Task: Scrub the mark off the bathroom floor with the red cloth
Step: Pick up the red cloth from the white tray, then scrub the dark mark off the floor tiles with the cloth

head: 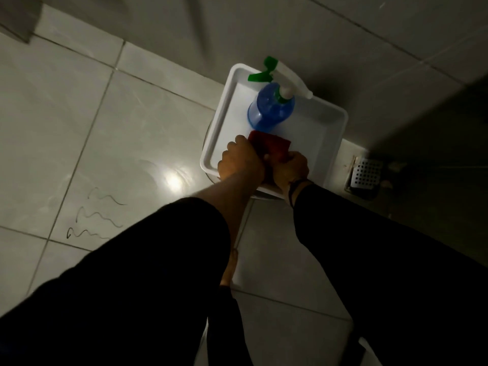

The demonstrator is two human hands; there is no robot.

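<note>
The red cloth [272, 146] lies bunched in a white tray [327, 133], just in front of a blue spray bottle [269, 109]. My left hand [239, 159] grips the cloth's left side and my right hand [290, 167] grips its near right end; both hands meet over the tray's front edge. The mark [97, 215], three dark wavy lines, is on a pale floor tile far to the left of the tray, nearer to me.
The spray bottle has a white and green trigger head [280, 72]. A metal floor drain [365, 173] sits right of the tray by the dark wall. A bare foot [229, 268] stands on the tiles below my arms. A bright light glare [173, 179] shines on the floor.
</note>
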